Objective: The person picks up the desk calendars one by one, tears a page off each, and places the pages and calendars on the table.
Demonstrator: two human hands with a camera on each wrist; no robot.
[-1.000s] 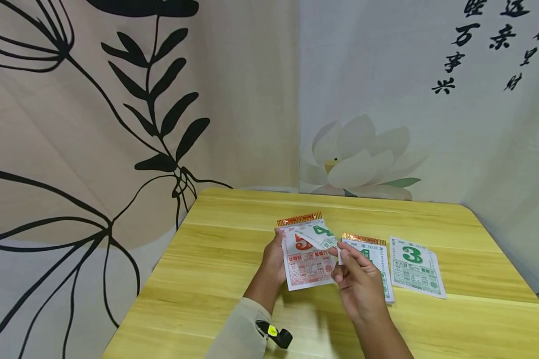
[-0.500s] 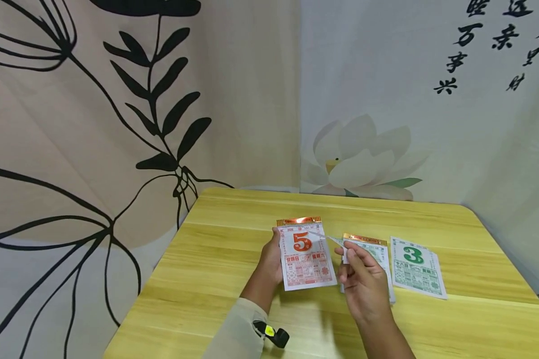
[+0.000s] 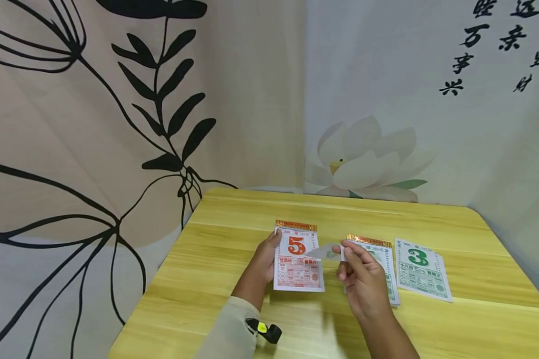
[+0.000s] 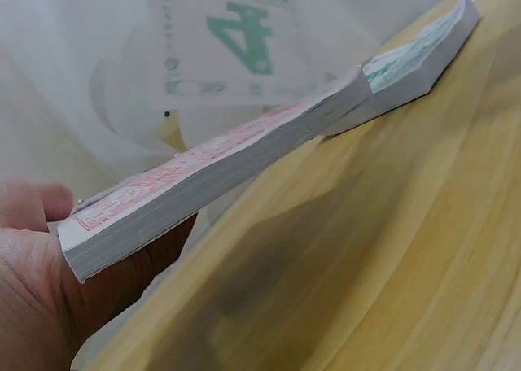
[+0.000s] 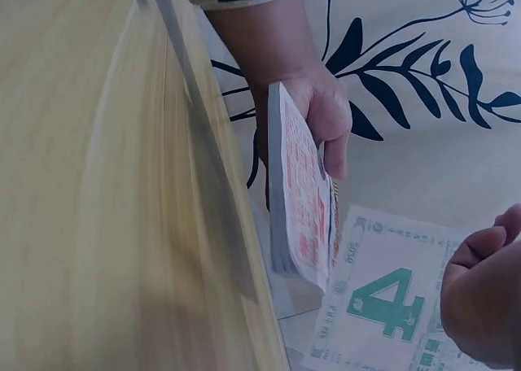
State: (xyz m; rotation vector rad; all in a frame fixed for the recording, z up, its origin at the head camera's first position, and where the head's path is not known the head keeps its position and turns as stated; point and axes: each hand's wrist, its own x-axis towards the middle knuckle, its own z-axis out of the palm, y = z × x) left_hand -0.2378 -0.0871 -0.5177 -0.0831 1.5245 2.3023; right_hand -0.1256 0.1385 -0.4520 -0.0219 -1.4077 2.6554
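My left hand [image 3: 264, 257] grips the left edge of a thick tear-off calendar [image 3: 298, 276], thumb on top and the other fingers underneath. Its top sheet shows a red 5 below a shiny orange-gold binding strip. From the left wrist view, the calendar [image 4: 203, 180] is tilted and raised above the table. Between thumb and fingers my right hand [image 3: 366, 279] pinches a thin loose page [image 3: 322, 252], whose left end overlaps the calendar in the head view. A green 4 is printed on this page [image 5: 387, 306], plain in the right wrist view.
On the wooden table [image 3: 251, 209], a second calendar pad [image 3: 388, 271] with a gold strip lies partly hidden behind my right hand. To its right is a loose sheet [image 3: 423, 271] with a green 3. A patterned curtain [image 3: 256, 99] hangs behind the table.
The loose page has turned from face-up over the calendar to nearly edge-on, then to a shallow angle. My left hand has straightened the calendar and shifted it slightly left, away from the second pad.
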